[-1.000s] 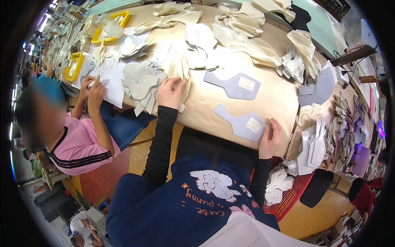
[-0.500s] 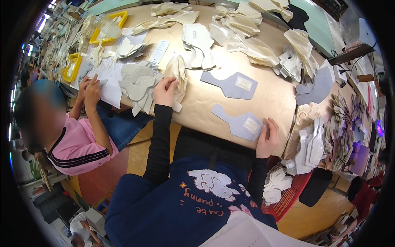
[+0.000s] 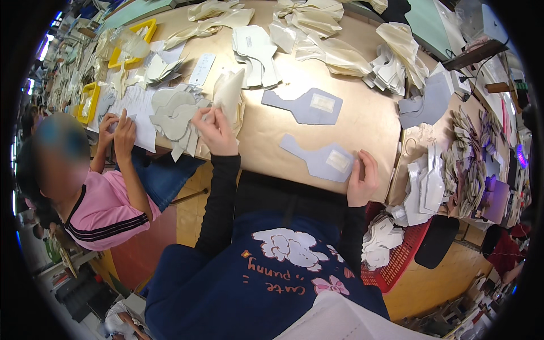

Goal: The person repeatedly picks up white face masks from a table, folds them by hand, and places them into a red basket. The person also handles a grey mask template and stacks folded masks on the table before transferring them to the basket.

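Your right hand (image 3: 362,180) lies at the near edge of the surface (image 3: 368,116), at about 4 o'clock in the picture. Its fingers are loosely curled and rest on the end of a grey-blue cut piece (image 3: 320,158) with a pale patch. It presses on the piece but does not grip it.

Your left hand (image 3: 214,129) is at about 10 o'clock from the right one and well apart from it. Its fingers are pinched shut on a cream fabric piece (image 3: 228,93), which stands lifted off the surface. Just beside it, at 9 o'clock, lies a loose pile of pale grey cut shapes (image 3: 175,113).

A second grey-blue piece (image 3: 306,106) lies flat at 12 o'clock from the first, apart from both hands. The bare tan surface between them is unobstructed.

Farther off, a stack of white cut pieces (image 3: 255,48) lies at 12 o'clock, with bundles of cream fabric (image 3: 317,22) behind it. More pale stacks (image 3: 396,62) crowd the 1 o'clock side.

At 9 o'clock, a co-worker in a pink top (image 3: 102,204) sits with both hands on white sheets (image 3: 136,107). Yellow trays (image 3: 139,31) stand beyond at 11 o'clock.

At 3 o'clock, past the surface edge, heaps of cut parts (image 3: 470,164) rest above a red basket (image 3: 396,258).
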`<state>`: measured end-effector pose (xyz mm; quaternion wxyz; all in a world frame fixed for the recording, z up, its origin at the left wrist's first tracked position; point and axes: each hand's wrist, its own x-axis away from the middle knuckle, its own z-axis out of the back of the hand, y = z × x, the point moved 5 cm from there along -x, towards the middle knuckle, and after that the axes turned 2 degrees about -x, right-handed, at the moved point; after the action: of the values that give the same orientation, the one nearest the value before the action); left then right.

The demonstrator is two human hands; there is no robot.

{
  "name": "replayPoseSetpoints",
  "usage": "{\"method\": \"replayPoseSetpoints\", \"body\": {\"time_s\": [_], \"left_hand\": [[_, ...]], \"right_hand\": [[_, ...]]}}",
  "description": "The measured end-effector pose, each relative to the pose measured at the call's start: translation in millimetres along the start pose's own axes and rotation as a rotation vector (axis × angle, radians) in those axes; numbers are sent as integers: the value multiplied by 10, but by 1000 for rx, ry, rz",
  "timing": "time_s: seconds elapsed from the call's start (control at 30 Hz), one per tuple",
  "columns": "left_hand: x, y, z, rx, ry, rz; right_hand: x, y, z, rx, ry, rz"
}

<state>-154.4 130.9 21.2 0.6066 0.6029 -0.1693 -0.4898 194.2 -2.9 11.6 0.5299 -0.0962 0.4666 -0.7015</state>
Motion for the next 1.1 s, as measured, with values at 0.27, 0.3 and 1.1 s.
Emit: {"method": "replayPoseSetpoints", "body": {"time_s": [0.27, 0.3, 1.1], "left_hand": [[-50, -418, -110, 303, -223, 354], [0, -436, -133, 355, -240, 431], [961, 674, -237, 1, -269, -833]], "right_hand": [[-10, -4, -4, -10, 2, -6], [-9, -6, -8, -27, -3, -10], [85, -24, 75, -794, -139, -336]]}}
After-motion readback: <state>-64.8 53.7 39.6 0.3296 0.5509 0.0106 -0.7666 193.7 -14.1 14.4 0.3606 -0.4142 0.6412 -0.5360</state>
